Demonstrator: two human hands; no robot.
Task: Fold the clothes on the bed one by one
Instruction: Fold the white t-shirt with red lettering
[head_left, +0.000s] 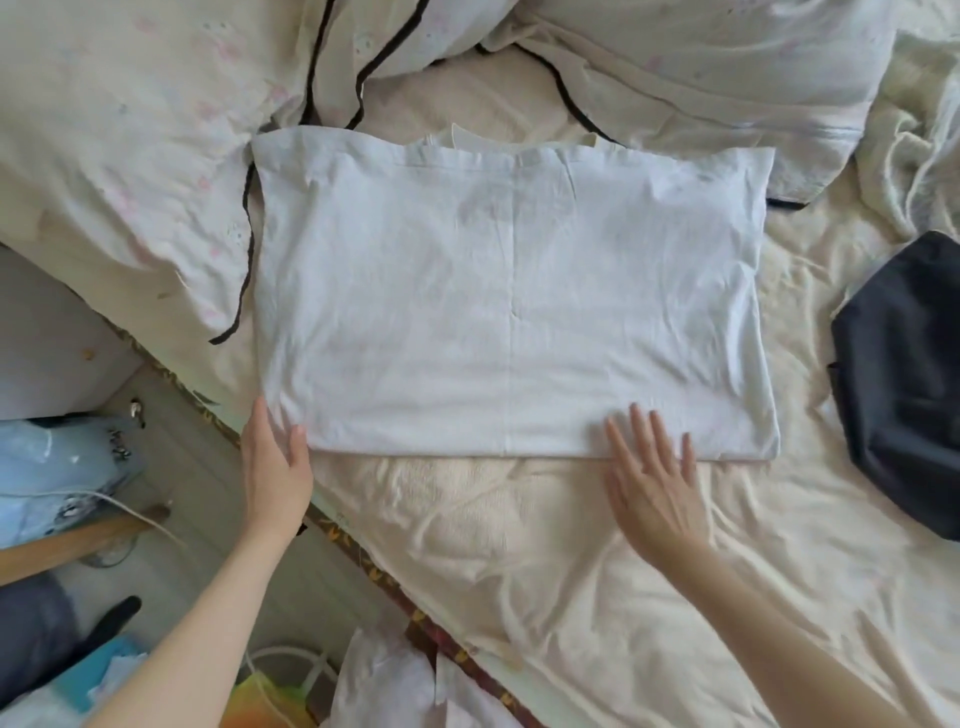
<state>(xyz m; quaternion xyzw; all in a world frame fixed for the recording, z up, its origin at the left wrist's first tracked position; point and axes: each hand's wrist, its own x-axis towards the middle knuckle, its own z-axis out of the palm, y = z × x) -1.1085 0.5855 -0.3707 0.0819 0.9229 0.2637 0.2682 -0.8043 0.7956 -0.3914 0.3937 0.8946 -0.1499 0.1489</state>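
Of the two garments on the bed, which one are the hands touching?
The white garment in the middle, spread flat; both hands touch its near edge. The dark garment lies apart at the right, untouched.

Setting: a lived-in home bedroom. Evidence: a bed covered by a wrinkled cream sheet; pillows in pale floral cases with dark piping at the head end; a rumpled cream blanket at the right edge. Beside the bed, the floor carries household clutter: plastic bags, a cable, and a wooden pole.
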